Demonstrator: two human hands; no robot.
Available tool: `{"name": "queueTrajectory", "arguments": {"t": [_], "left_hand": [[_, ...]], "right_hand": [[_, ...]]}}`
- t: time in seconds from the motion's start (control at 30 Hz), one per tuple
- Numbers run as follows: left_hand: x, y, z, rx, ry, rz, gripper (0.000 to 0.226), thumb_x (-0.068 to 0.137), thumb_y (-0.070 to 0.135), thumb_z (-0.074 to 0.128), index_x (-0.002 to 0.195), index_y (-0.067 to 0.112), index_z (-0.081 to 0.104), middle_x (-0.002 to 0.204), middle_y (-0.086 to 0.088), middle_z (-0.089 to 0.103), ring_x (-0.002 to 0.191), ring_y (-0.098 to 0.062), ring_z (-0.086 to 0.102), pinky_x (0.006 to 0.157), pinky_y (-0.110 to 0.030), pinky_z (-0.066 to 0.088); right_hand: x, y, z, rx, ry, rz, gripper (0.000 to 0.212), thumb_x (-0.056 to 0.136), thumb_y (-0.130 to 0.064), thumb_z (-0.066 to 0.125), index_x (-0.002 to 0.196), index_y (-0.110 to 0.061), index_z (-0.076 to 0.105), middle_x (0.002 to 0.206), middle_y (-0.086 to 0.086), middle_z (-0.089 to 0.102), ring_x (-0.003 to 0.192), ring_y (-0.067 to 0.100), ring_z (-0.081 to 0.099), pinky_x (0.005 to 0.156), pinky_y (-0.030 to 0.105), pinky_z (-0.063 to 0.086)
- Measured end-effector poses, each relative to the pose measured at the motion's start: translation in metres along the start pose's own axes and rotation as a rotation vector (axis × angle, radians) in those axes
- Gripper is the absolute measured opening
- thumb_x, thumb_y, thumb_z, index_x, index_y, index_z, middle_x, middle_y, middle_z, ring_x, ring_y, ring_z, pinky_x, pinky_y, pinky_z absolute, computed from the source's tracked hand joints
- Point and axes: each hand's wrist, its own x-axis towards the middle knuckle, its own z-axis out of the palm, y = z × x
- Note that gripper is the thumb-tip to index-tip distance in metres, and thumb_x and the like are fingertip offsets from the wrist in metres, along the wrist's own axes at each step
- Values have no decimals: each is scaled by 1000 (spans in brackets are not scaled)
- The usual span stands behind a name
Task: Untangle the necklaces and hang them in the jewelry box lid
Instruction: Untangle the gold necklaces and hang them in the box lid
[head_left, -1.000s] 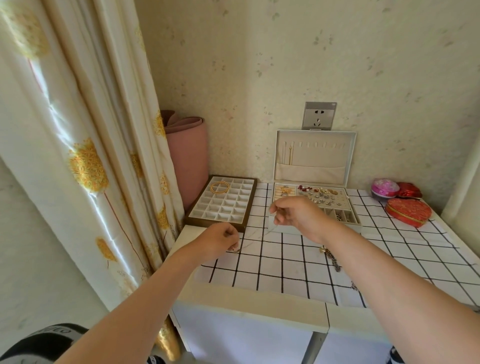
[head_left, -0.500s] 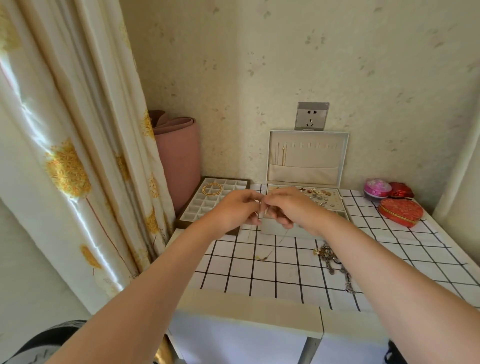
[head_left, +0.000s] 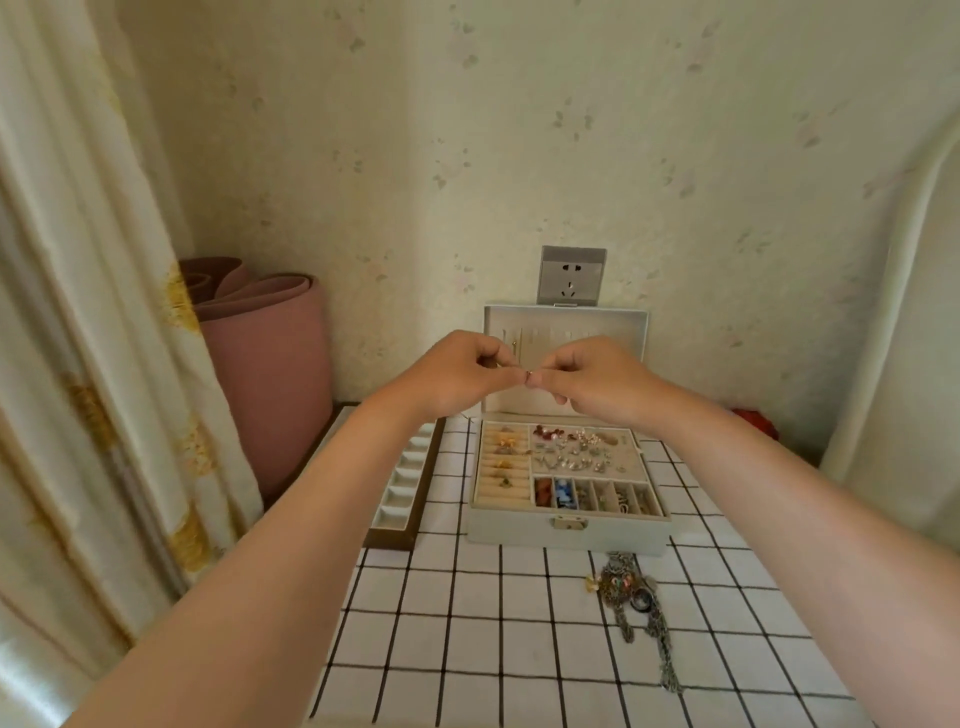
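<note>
Up in front of the raised lid (head_left: 613, 325) of the jewelry box (head_left: 566, 530), your hands meet fingertip to fingertip. Your left hand (head_left: 457, 379) and your right hand (head_left: 592, 382) both have their fingers curled in. Each pinches one side of a tiny ring-like piece, probably the clasp of a fine necklace (head_left: 529, 375); its chain is too thin to make out. Behind your knuckles, at the lid's left end, a thin chain (head_left: 514, 343) hangs inside the lid.

Below your hands the box stands open on the checked tabletop (head_left: 467, 649), with small jewelry in its compartments. Just in front of the box, right of its latch, a tangled heap of necklaces (head_left: 631, 597) lies on the tabletop, chain ends trailing toward you. A compartment tray (head_left: 405, 483) sits just left of the box, partly hidden by your left forearm. A rolled pink mat (head_left: 265, 374) stands in the corner beside the curtain (head_left: 78, 364), and a wall socket (head_left: 571, 275) sits just above the lid.
</note>
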Motion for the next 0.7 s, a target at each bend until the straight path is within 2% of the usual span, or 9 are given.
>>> {"name": "queueTrajectory", "arguments": {"t": [0.07,0.13,0.27,0.37,0.5,0.6,0.7], "left_hand": [[19,-2,6,-51,75,19,18,88,29,71,90,11,74,74,1,60,66,-8,51,68,-23,44],[38,-7,15,-70,154,26,20,89,30,70,90,10,73,71,4,59,65,-7,52,68,-23,45],[69,-27,38,-51,278,-7,19,90,36,67,82,18,71,73,4,65,71,-11,59,72,-32,49],[87,-39,51,9,343,-44,22,90,38,65,74,24,67,69,10,62,71,-10,59,68,-30,48],[111,-46,59,43,433,-81,27,89,40,65,74,18,69,70,3,67,71,-14,63,63,-31,50],[125,-49,64,53,480,-125,36,87,43,65,63,17,63,60,4,60,59,-14,58,50,-25,39],[133,-53,68,58,505,-178,37,87,41,66,59,17,57,55,5,55,53,-12,51,47,-23,30]], "right_hand": [[18,9,-5,-27,91,-31,23,94,-28,66,76,-14,74,66,1,64,60,11,56,67,32,48],[37,20,-7,-37,176,-26,27,94,-29,65,85,-5,74,76,12,69,70,23,61,75,38,50],[72,42,-1,-27,324,15,13,92,-29,67,82,-24,74,77,-11,68,77,7,62,78,31,49],[93,62,10,-31,415,42,9,91,-27,70,87,-21,75,84,-10,69,87,11,64,85,34,52],[109,74,20,-51,540,37,12,92,-28,68,89,-19,76,85,-8,71,82,7,63,70,19,45],[120,77,24,-19,653,47,12,90,-28,69,83,-22,76,80,-10,72,78,5,63,71,22,47],[131,81,27,31,733,90,12,86,-29,72,77,-22,76,75,-12,70,75,3,64,71,22,49]]}}
